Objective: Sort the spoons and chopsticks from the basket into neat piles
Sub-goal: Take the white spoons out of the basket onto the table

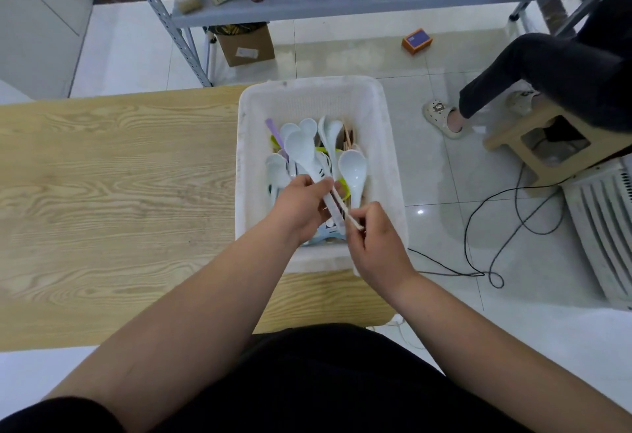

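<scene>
A tiled room in a home, doubling as a storage corner.

A light wood-grain table (102, 193) stands on glossy white floor tiles (444, 166). Beyond the table's far edge, a grey slotted-metal shelf rack (342, 7) is crowded with boxes, bottles and packets, with 1 cardboard box (246, 46) on the floor beneath it. Off the table's right end, a second person in dark trousers and slippers sits on a low wooden stool (513, 145); a black cable (468, 227) loops across the tiles beside a white slatted appliance (602, 227). On the table's right end sits a white plastic basket (246, 166) of household spoons (354, 166).
</scene>
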`<state>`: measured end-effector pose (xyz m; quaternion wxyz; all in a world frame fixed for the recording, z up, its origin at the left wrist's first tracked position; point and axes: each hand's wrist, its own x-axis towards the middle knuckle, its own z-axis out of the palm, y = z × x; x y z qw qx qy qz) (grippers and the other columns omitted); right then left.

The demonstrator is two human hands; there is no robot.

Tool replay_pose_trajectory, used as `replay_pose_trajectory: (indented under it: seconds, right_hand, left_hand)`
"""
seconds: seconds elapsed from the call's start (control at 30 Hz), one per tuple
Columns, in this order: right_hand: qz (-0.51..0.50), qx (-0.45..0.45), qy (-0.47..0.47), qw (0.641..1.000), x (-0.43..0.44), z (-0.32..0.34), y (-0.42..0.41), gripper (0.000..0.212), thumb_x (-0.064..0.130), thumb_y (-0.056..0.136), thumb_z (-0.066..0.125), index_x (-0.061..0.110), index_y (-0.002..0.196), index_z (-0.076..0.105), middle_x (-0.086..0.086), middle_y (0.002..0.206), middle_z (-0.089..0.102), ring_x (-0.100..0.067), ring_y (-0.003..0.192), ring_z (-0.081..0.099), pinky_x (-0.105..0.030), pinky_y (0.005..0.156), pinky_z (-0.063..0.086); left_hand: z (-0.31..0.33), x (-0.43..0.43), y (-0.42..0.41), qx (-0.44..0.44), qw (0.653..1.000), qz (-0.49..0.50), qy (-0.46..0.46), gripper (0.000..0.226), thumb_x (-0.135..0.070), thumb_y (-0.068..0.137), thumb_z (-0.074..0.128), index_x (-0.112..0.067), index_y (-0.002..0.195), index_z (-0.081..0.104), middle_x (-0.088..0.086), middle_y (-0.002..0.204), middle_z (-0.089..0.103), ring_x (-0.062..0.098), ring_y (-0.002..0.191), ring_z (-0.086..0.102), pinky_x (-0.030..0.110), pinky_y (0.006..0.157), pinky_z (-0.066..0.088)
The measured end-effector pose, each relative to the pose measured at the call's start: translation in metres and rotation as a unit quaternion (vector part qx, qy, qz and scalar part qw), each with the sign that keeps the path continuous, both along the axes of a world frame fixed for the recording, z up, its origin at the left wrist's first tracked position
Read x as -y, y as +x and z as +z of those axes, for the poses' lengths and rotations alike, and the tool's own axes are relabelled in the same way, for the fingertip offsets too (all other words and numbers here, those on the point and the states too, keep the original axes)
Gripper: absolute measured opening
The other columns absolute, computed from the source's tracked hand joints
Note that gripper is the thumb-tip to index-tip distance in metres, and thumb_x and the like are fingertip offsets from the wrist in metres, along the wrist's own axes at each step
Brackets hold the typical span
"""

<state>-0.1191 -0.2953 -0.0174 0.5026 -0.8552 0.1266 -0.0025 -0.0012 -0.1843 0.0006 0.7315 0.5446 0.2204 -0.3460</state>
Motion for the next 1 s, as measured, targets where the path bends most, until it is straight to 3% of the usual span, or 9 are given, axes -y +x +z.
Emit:
replay_pose_trajectory:
  seconds: [0.1,0.2,0.3,0.43,0.57,0.67,0.73,0.83,1.0]
  right_hand:
    - [0.06,0.006,-0.021,0.998,0.003,0.0,-0.006,0.015,0.008,0.095,0.06,0.015,0.105,0.051,0.006,0.097,0.05,0.0,0.079,0.048,-0.015,0.066,0.035]
    - [0.061,-0.012,0.04,0.997,0.006,0.004,-0.01,0.033,0.013,0.098,0.06,0.034,0.116,0.043,0.01,0.101,0.056,-0.006,0.084,0.06,-0.02,0.073,0.047]
    - [0.002,-0.062,0.142,0.988,0.006,0.007,-0.011,0.037,0.02,0.098,0.062,0.039,0.122,0.04,0.008,0.101,0.062,-0.009,0.078,0.067,-0.032,0.07,0.059]
    - [-0.048,-0.088,0.155,0.983,-0.007,0.009,-0.005,0.025,0.035,0.096,0.062,0.032,0.118,0.049,0.003,0.092,0.064,-0.014,0.072,0.062,-0.038,0.068,0.054]
    - [-0.022,-0.1,0.22,0.97,-0.046,0.02,0.0,0.03,0.051,0.091,0.061,0.032,0.113,0.055,0.002,0.078,0.061,-0.013,0.064,0.056,-0.037,0.063,0.048]
    - [0.014,-0.1,0.261,0.96,-0.08,0.03,-0.001,0.017,0.035,0.098,0.06,0.023,0.11,0.059,0.005,0.068,0.062,-0.011,0.062,0.06,-0.039,0.069,0.051]
    - [0.041,-0.105,0.245,0.963,-0.104,0.035,-0.005,0.01,0.031,0.098,0.061,0.025,0.106,0.06,0.004,0.075,0.067,-0.01,0.069,0.066,-0.037,0.075,0.054]
    - [0.077,-0.13,0.237,0.96,-0.143,0.039,-0.012,0.006,0.027,0.097,0.064,0.032,0.1,0.061,0.003,0.088,0.07,-0.005,0.077,0.069,-0.03,0.073,0.056]
    - [0.101,-0.194,0.282,0.934,-0.237,0.042,-0.025,0.009,0.015,0.094,0.069,0.01,0.099,0.064,-0.004,0.092,0.069,-0.008,0.078,0.067,-0.024,0.068,0.057]
  left_hand:
    - [0.0,-0.003,-0.007,0.038,0.997,0.004,0.07,0.016,0.003,0.096,0.059,0.0,0.109,0.051,0.017,0.087,0.066,0.027,0.077,0.07,0.042,0.072,0.059]
    - [0.0,-0.017,-0.013,0.067,0.99,0.013,0.125,0.022,0.004,0.093,0.06,-0.001,0.112,0.051,0.019,0.092,0.065,0.029,0.079,0.069,0.041,0.071,0.057]
    - [0.007,-0.037,-0.024,0.071,0.99,0.048,0.111,0.02,0.003,0.097,0.056,0.0,0.116,0.05,0.011,0.095,0.07,0.017,0.078,0.073,0.033,0.066,0.059]
    - [0.011,-0.066,-0.053,0.068,0.99,0.053,0.116,0.021,0.005,0.101,0.047,-0.001,0.12,0.05,0.014,0.107,0.067,0.021,0.085,0.068,0.035,0.077,0.059]
    - [0.028,-0.089,-0.091,0.063,0.993,0.048,0.093,0.027,0.011,0.097,0.04,-0.004,0.112,0.057,0.01,0.09,0.063,0.018,0.074,0.059,0.03,0.067,0.051]
    - [0.035,-0.11,-0.11,0.061,0.991,0.079,0.084,0.026,0.01,0.094,0.038,-0.005,0.104,0.057,0.007,0.079,0.059,0.016,0.066,0.054,0.029,0.061,0.044]
    - [0.037,-0.13,-0.122,0.066,0.989,0.102,0.082,0.018,0.005,0.095,0.043,-0.004,0.104,0.056,0.006,0.077,0.058,0.015,0.062,0.053,0.029,0.058,0.044]
    - [0.037,-0.169,-0.139,0.084,0.985,0.124,0.089,0.014,0.001,0.096,0.05,-0.007,0.104,0.059,0.005,0.073,0.054,0.013,0.059,0.05,0.028,0.055,0.044]
    - [0.038,-0.258,-0.17,0.099,0.978,0.164,0.089,0.02,-0.001,0.099,0.051,-0.007,0.117,0.059,0.008,0.08,0.058,0.014,0.059,0.05,0.028,0.056,0.047]
